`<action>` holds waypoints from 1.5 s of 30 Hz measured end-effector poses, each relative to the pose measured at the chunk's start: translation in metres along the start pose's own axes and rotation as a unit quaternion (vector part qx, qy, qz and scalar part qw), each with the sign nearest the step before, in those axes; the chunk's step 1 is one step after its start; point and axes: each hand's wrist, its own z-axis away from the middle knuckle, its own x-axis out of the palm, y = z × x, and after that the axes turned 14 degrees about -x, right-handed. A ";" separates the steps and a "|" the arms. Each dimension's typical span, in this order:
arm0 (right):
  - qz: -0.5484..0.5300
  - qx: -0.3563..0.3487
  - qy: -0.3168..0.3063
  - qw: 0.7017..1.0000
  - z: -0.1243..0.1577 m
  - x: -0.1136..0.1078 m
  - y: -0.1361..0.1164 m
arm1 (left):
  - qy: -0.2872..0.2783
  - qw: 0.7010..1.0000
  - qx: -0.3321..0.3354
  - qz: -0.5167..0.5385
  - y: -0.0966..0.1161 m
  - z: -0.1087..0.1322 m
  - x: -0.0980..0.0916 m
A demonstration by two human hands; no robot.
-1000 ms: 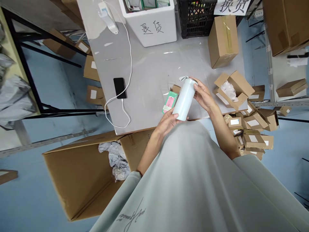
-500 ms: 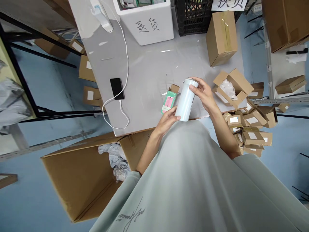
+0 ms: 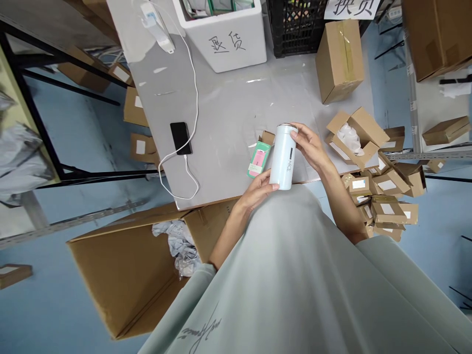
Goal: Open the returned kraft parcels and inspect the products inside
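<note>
A pale blue tumbler with dark lettering down its side is held nearly upright at the table's front edge. My left hand grips its lower end from the left. Around the top, on the right, the fingers of my right hand are closed on it. Just left of the tumbler lies a small green and pink box with its flap raised. To the right of my right hand sits an open cardboard carton with white wrapping inside.
On the table lie a black phone and a white cable. A white foam bin, a black crate and a taped carton stand at the back. A large open carton is below left; small boxes pile up at right.
The tumbler has turned in my hands, bringing its dark lettering into view, and it stands straighter. Both hands still hold it. The view has shifted slightly.
</note>
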 end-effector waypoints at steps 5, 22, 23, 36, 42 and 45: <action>-0.006 -0.005 -0.014 1.000 0.002 0.000 -0.002 | -0.011 1.000 0.009 -0.013 -0.004 -0.001 -0.003; 0.096 -0.042 -0.039 0.994 0.011 0.016 0.006 | 0.287 0.921 0.133 -0.230 -0.006 -0.044 -0.023; 0.117 -0.049 -0.034 0.991 0.012 0.015 0.007 | 0.289 0.915 0.140 -0.243 -0.006 -0.044 -0.024; -0.157 0.172 0.276 0.933 0.004 -0.052 0.113 | 0.280 0.921 0.182 -0.202 0.008 -0.073 -0.041; -0.313 0.180 0.194 0.912 0.022 -0.084 0.109 | 0.382 0.854 0.105 -0.338 -0.009 -0.124 -0.082; -0.394 0.218 0.238 0.861 0.031 -0.088 0.100 | 0.390 0.791 0.040 -0.469 -0.011 -0.142 -0.078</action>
